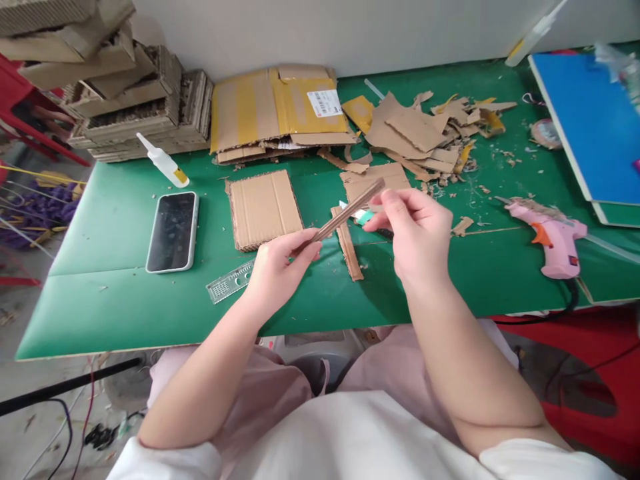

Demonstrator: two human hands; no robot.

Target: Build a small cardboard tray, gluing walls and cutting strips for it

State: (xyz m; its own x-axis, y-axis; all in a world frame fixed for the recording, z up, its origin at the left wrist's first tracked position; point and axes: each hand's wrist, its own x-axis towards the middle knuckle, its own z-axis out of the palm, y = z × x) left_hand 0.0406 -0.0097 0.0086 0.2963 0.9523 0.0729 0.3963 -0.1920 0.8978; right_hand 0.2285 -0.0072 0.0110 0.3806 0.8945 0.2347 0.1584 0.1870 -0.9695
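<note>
My left hand (280, 267) pinches the near end of a long thin cardboard strip (349, 211), held above the green table (125, 293). My right hand (415, 230) is closed round the strip's far end, fingers curled at its upper tip. Under the strip, on the table, lie another narrow cardboard strip (347, 243) and a small white and teal object (361, 215), partly hidden by my right hand. A rectangular corrugated cardboard piece (263, 208) lies just left of my hands.
A phone (173, 231) lies face up at left, a clear ruler (230, 281) near my left wrist, a glue bottle (163, 160) behind. A pink glue gun (550, 240) rests at right. Flattened boxes (280, 110), cardboard scraps (425, 130), stacked cardboard (125, 100) and a blue board (590, 120) line the back.
</note>
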